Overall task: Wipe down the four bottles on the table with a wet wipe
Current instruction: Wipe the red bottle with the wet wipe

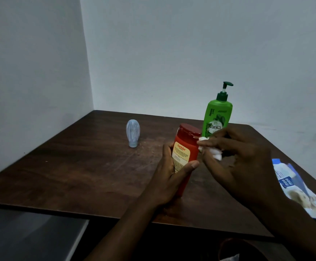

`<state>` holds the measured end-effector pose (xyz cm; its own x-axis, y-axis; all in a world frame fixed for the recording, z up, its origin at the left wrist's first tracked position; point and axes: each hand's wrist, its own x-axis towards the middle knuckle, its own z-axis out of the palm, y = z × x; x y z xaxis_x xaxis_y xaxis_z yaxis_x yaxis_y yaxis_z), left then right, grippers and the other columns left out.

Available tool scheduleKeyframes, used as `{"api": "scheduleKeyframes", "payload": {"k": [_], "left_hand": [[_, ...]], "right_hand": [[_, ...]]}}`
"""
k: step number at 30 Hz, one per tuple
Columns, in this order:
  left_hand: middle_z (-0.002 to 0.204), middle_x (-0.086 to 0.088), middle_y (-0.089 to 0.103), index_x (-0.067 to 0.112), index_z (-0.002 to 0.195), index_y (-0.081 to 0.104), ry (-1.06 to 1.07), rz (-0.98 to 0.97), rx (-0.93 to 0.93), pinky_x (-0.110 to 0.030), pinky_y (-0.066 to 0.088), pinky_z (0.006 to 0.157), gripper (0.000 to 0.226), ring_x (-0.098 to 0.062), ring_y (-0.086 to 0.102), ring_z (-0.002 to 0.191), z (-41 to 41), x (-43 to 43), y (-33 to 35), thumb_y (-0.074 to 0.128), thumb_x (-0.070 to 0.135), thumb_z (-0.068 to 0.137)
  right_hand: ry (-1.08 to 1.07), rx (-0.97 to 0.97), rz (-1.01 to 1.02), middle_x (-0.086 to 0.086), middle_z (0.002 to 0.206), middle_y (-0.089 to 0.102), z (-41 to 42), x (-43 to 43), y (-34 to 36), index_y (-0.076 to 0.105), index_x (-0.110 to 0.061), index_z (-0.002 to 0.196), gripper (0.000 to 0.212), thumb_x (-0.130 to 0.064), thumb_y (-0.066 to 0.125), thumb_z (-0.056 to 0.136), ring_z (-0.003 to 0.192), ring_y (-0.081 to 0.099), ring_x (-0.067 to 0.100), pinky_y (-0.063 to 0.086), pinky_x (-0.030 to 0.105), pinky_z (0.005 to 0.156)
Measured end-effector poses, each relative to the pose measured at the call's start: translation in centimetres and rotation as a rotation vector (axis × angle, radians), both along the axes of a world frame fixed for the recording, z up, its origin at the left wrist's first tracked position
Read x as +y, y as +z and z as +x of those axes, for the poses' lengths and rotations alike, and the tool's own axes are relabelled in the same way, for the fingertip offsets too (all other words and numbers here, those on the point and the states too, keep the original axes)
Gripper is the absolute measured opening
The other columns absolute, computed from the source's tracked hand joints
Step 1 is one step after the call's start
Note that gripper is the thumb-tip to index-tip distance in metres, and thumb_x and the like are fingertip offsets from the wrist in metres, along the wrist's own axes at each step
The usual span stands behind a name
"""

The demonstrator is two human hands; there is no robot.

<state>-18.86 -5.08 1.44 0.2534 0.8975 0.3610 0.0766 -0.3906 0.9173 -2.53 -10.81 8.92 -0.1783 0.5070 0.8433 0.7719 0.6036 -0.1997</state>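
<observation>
The dark brown wooden counter [78,166] shows grain and a scuffed, slightly shiny top. The red plastic bottle [186,147] has a paper-like label. The green plastic pump bottle [218,113] looks glossy. The white soft wipe [214,152] is crumpled.

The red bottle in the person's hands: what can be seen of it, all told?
The red plastic bottle has a darker red cap and a cream label with orange "Karthika" lettering. It looks glossy and closed, and it is tilted, with the cap leaning away to the right. The left hand grips its lower body. The right hand presses a white wet wipe against its upper side. Whether its base touches the dark wooden table is hidden.
</observation>
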Motion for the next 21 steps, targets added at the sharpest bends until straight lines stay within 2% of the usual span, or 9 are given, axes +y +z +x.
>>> {"api": "scheduleKeyframes", "payload": {"k": [3, 6, 9, 12, 14, 19, 21], "left_hand": [[0.115, 0.02, 0.065, 0.035, 0.126, 0.037, 0.018, 0.016, 0.008, -0.016, 0.05, 0.085, 0.061, 0.004, 0.063, 0.107, 0.1, 0.0, 0.0, 0.066, 0.061, 0.078], [0.115, 0.025, 0.064, 0.038, 0.123, 0.038, 0.025, 0.018, 0.016, -0.014, 0.051, 0.084, 0.061, 0.005, 0.063, 0.107, 0.1, -0.1, 0.0, 0.067, 0.061, 0.076], [0.115, 0.02, 0.066, 0.036, 0.123, 0.04, 0.033, 0.008, 0.016, -0.024, 0.053, 0.09, 0.065, 0.003, 0.064, 0.108, -0.1, 0.0, -0.1, 0.07, 0.063, 0.072], [0.115, 0.015, 0.067, 0.032, 0.123, 0.041, 0.022, 0.001, 0.018, -0.024, 0.052, 0.088, 0.062, 0.001, 0.065, 0.107, -0.2, 0.1, -0.3, 0.074, 0.055, 0.077], [0.117, 0.013, 0.067, 0.031, 0.125, 0.04, 0.022, -0.007, 0.018, -0.025, 0.053, 0.089, 0.066, 0.0, 0.065, 0.108, -0.2, 0.1, -0.4, 0.072, 0.059, 0.074], [0.116, 0.014, 0.066, 0.033, 0.125, 0.04, 0.035, -0.041, 0.011, -0.022, 0.051, 0.086, 0.06, 0.005, 0.064, 0.105, -0.2, 0.3, -0.3, 0.076, 0.052, 0.081], [0.116, 0.015, 0.065, 0.035, 0.126, 0.039, 0.041, -0.054, 0.004, -0.02, 0.05, 0.085, 0.06, 0.008, 0.063, 0.103, -0.2, 0.1, -0.1, 0.071, 0.053, 0.078]], "right_hand": [[-0.001, 0.044, 0.045, 0.002, 0.093, 0.07, 0.2, -0.5, 0.8, 0.078, -0.01, 0.101, 0.021, -0.008, 0.081, 0.08, 0.083, 0.064, 0.008, 0.053, 0.022, 0.07], [0.006, 0.05, 0.039, 0.001, 0.096, 0.071, -0.1, 0.0, 0.7, 0.077, -0.01, 0.103, 0.022, -0.012, 0.082, 0.081, 0.087, 0.065, 0.006, 0.055, 0.022, 0.071], [0.004, 0.04, 0.037, 0.003, 0.098, 0.071, -0.4, 0.8, 0.3, 0.077, -0.01, 0.106, 0.023, -0.015, 0.081, 0.083, 0.089, 0.067, 0.011, 0.059, 0.027, 0.071], [0.011, 0.048, 0.062, 0.002, 0.096, 0.07, -1.0, 1.2, 0.3, 0.078, -0.01, 0.104, 0.021, -0.012, 0.081, 0.083, 0.087, 0.065, 0.007, 0.055, 0.021, 0.073], [0.001, 0.044, 0.079, 0.001, 0.094, 0.069, -1.4, 1.4, 0.3, 0.079, -0.01, 0.102, 0.02, -0.01, 0.081, 0.083, 0.086, 0.063, 0.005, 0.053, 0.018, 0.073], [0.002, 0.091, 0.049, 0.001, 0.094, 0.07, -1.3, 2.4, 1.1, 0.079, -0.013, 0.101, 0.017, -0.015, 0.081, 0.085, 0.088, 0.066, 0.01, 0.054, 0.022, 0.073], [0.027, 0.165, 0.021, 0.0, 0.096, 0.072, -1.2, 2.6, 1.4, 0.079, -0.014, 0.101, 0.017, -0.016, 0.081, 0.085, 0.091, 0.068, 0.007, 0.054, 0.017, 0.073]]}}
